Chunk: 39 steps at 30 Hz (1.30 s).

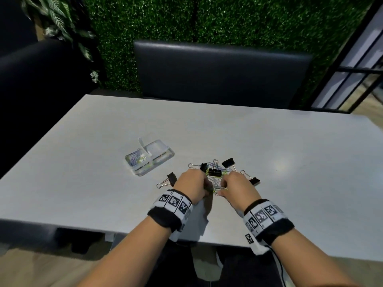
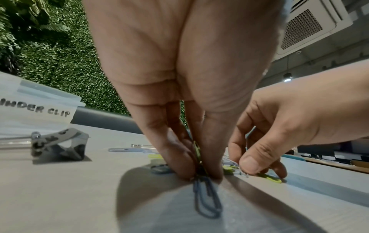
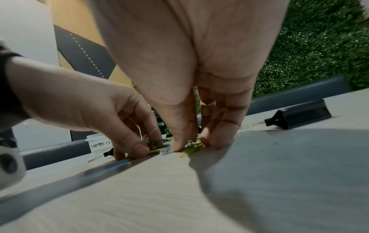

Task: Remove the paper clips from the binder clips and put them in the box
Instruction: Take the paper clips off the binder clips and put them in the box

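A heap of coloured paper clips (image 1: 215, 184) mixed with black binder clips (image 1: 214, 172) lies on the white table in front of me. My left hand (image 1: 204, 188) pinches paper clips against the tabletop; in the left wrist view a blue paper clip (image 2: 207, 198) sticks out below its fingertips (image 2: 185, 170). My right hand (image 1: 222, 186) pinches other paper clips in the heap, with green ones (image 3: 192, 150) under its fingertips (image 3: 179, 146). The clear plastic box (image 1: 149, 157) stands to the left of the heap, its lid raised, with several paper clips in its left compartment.
Loose binder clips lie around the heap: one at the left (image 1: 169, 180), one at the right (image 1: 253, 180), one behind (image 1: 229, 162). A dark chair (image 1: 221, 71) stands beyond the table's far edge. The table's near edge (image 1: 124, 230) is just below my wrists.
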Motion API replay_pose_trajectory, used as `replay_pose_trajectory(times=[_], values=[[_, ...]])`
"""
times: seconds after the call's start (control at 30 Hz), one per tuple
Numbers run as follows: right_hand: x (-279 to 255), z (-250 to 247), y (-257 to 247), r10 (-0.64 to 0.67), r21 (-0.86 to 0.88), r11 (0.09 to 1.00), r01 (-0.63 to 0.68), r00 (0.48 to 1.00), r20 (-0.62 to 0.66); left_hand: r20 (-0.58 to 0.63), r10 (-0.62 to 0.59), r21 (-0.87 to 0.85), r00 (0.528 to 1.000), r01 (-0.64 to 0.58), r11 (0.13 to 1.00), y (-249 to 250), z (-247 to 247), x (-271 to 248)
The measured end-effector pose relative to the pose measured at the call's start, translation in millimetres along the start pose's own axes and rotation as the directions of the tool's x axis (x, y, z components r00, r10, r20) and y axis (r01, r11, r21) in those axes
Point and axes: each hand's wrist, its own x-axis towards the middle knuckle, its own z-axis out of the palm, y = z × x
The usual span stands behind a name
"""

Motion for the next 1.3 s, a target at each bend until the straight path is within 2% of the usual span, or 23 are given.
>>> replay_pose_trajectory(times=[0.27, 0.43, 0.77, 0.93, 1.1, 1.3], values=[[-2.4, -3.6, 7.2, 0.011, 0.067, 0.998, -0.01, 1.0, -0.014, 0.002, -0.037, -0.093, 0.999, 0.037, 0.995, -0.5, -0.2, 1.4], [0.4, -5.2, 8.9, -0.042, -0.062, 0.997, 0.045, 0.998, 0.05, 0.001, -0.022, -0.108, 1.0, 0.022, 0.994, 0.0, -2.9, 0.5], [-8.4, -9.4, 14.4, -0.143, -0.218, 0.967, 0.132, 0.989, -0.036, -0.042, -0.032, -0.099, 0.999, 0.028, 0.995, -0.4, -4.7, -1.9], [-9.2, -16.6, 17.2, -0.077, -0.054, 0.996, 0.074, 0.995, -0.069, -0.049, -0.044, -0.16, 0.998, 0.036, 0.986, -6.3, -9.0, -3.2], [-5.2, -27.0, 15.9, -0.041, 0.12, 0.991, 0.054, 0.994, -0.105, -0.1, -0.098, -0.315, 0.99, 0.062, 0.947, -19.1, -21.9, -2.7], [3.0, -38.1, -13.3, -0.1, 0.287, 0.946, 0.152, 0.977, -0.188, -0.193, -0.188, -0.506, 0.963, 0.067, 0.86, -44.0, -55.9, -12.2]])
